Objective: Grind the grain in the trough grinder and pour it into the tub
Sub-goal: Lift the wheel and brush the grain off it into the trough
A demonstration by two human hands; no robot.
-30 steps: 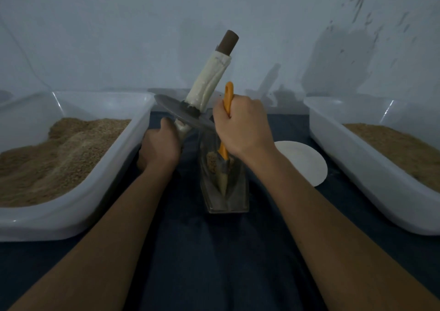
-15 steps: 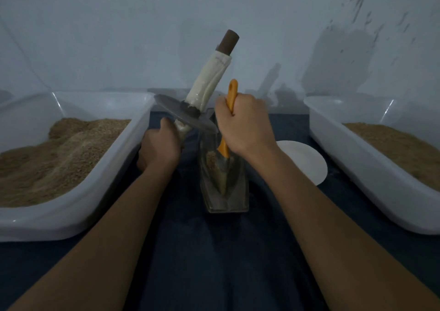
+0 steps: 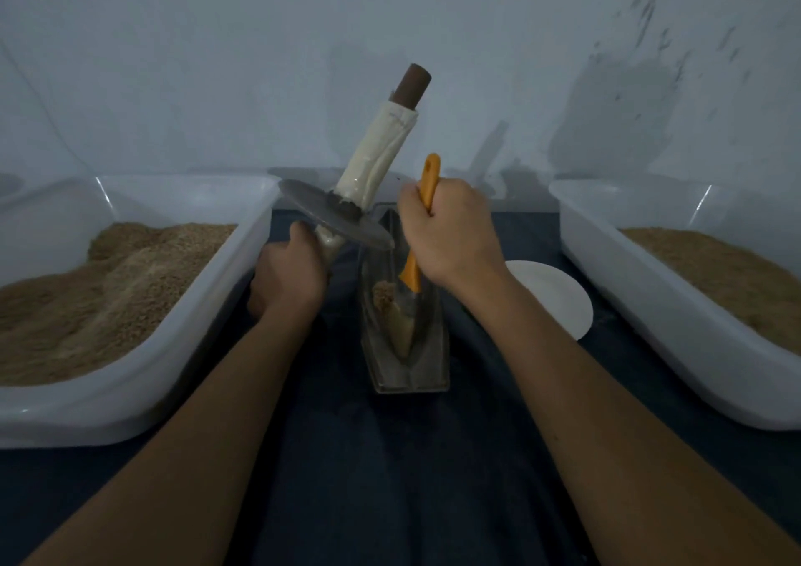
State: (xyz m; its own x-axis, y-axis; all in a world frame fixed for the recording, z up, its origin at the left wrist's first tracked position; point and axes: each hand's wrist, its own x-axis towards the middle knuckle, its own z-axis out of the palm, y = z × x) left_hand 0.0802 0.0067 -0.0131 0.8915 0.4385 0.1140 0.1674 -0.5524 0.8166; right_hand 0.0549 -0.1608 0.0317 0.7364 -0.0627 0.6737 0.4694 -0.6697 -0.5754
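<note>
Trough grinder [image 3: 405, 340], a narrow metal channel, lies at the centre of a dark cloth [image 3: 390, 479], its long axis running from 6 o'clock toward 12 o'clock. A small heap of grain [image 3: 383, 294] sits in the channel's far half, with paler ground material nearer the viewer. The left hand [image 3: 288, 281], at 9 o'clock of the trough, has its fingers wrapped around the lower handle of the grinding wheel [image 3: 336, 218]; the wheel's grey disc is lifted clear of the channel and tilted, with its upper cloth-wrapped handle [image 3: 377, 160] pointing toward 1 o'clock. The right hand [image 3: 448, 236], just above the trough's far end, is closed in a fist around the orange handle of a scraper [image 3: 414, 268], whose blade end reaches down into the channel beside the grain. A left tub [image 3: 130, 405] at 9 o'clock holds a large mound of brown grain; a right tub [image 3: 676, 331] at 3 o'clock holds a flatter layer. A white plate [image 3: 555, 296] lies on the cloth between the trough and the right tub, partly hidden by the right forearm.
</note>
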